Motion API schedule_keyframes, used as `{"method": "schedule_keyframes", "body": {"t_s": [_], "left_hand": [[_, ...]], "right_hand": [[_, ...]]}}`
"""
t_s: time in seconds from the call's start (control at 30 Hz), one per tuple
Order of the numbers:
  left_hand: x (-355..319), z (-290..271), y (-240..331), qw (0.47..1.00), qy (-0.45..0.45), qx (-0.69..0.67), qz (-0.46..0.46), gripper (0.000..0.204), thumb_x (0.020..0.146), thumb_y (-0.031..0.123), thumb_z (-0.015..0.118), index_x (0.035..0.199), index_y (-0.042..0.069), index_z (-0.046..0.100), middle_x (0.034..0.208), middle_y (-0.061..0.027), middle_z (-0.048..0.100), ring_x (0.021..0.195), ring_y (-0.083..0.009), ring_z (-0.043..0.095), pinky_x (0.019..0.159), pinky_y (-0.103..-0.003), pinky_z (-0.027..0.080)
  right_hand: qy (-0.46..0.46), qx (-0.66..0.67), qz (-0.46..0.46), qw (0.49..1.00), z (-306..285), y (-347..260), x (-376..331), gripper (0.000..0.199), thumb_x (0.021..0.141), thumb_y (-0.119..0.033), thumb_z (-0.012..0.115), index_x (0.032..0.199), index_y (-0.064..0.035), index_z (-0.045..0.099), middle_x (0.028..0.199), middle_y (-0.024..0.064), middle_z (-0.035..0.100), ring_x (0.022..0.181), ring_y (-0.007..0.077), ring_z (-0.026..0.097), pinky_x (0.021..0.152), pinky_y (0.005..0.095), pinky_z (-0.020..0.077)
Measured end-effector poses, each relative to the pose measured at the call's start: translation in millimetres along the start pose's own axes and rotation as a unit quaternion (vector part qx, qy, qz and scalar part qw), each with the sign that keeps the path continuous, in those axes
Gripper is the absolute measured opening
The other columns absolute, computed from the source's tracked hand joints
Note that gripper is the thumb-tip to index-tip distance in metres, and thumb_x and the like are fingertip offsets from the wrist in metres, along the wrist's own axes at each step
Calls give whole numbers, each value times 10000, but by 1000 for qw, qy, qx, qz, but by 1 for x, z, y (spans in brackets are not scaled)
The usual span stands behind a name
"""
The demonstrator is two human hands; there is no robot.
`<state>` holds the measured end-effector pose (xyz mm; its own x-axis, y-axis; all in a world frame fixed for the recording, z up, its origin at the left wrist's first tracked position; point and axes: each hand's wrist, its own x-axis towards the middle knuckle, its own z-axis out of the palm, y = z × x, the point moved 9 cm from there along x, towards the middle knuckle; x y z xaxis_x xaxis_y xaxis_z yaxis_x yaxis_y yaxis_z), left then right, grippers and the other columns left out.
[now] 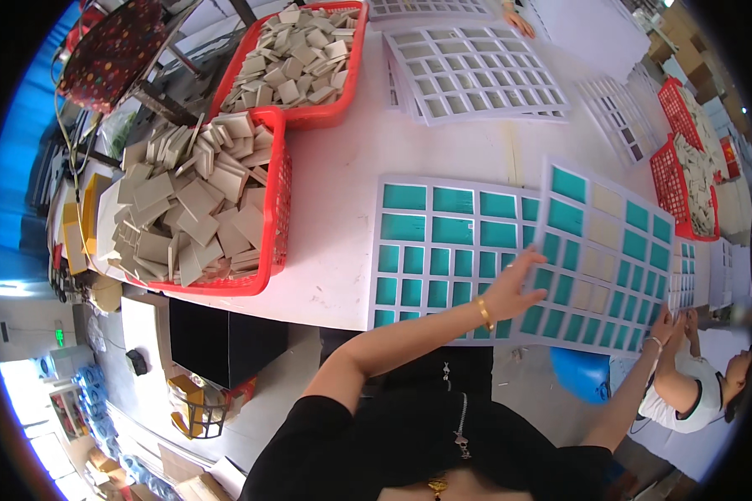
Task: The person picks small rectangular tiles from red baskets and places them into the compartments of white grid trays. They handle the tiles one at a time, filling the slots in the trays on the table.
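Note:
A white grid panel [607, 267] with teal windows, several of them filled with beige tiles, is raised at a tilt in front of me. My right hand [660, 327] is closed on its lower right corner. At its left edge, my left hand [514, 284] reaches in with fingers and thumb spread, seemingly touching the edge. Partly under the raised panel, a second teal-windowed grid panel [429, 199] lies flat on the white table [330, 188]; no tiles show in its visible windows.
Red baskets [277, 196] of loose beige tiles [196, 204] stand on the left. White grid panels [476, 71] are stacked at the back. More red baskets [671, 171] stand at the right. A co-worker [685, 384] sits close on my right; another person's hand [520, 22] shows at the far edge.

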<state>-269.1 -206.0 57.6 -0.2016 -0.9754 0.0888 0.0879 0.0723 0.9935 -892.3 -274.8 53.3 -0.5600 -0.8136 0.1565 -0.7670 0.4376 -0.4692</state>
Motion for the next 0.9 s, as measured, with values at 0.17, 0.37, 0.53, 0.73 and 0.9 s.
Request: {"method": "schedule_keyframes", "body": {"t_s": [0.17,0.37,0.53,0.73,0.9], "left_hand": [[6,0,-13,997,-27,77,7,577,805,115,660,1313,77,389,1483,-246,252,1331,-391,335,1062,-402,326],[-81,-131,100,953,167,204,150,421,749,-57,644,1143,52,544,1178,-146,568,1104,-308,556,897,-376,466],[-176,-307,180,755,350,552,55,289,703,43,715,977,60,624,997,-99,623,967,-289,580,855,-385,456],[-273,-423,149,627,314,688,-190,436,634,246,748,1048,144,655,1098,-59,559,1060,-306,514,919,-441,398],[-257,-421,135,636,271,693,-204,405,624,253,772,1002,148,672,1056,-71,552,1022,-289,528,857,-441,410]], "right_hand": [[95,-164,-47,981,-10,-39,38,684,882,-516,556,1310,13,486,1288,206,532,1177,307,528,998,390,408],[12,42,-270,962,104,-192,-29,578,883,-324,640,1307,26,460,1295,194,508,1193,305,497,1037,389,361],[-98,141,-512,842,142,-466,-229,457,830,-164,669,1238,-14,527,1238,161,556,1167,330,504,1005,409,373],[-279,321,-685,592,137,-695,-521,455,799,-167,667,1230,-96,542,1112,103,610,1075,306,549,956,428,390],[-365,61,-735,568,211,-773,-678,313,844,-163,557,1144,-75,568,1104,100,639,1093,240,576,904,416,415]]}}
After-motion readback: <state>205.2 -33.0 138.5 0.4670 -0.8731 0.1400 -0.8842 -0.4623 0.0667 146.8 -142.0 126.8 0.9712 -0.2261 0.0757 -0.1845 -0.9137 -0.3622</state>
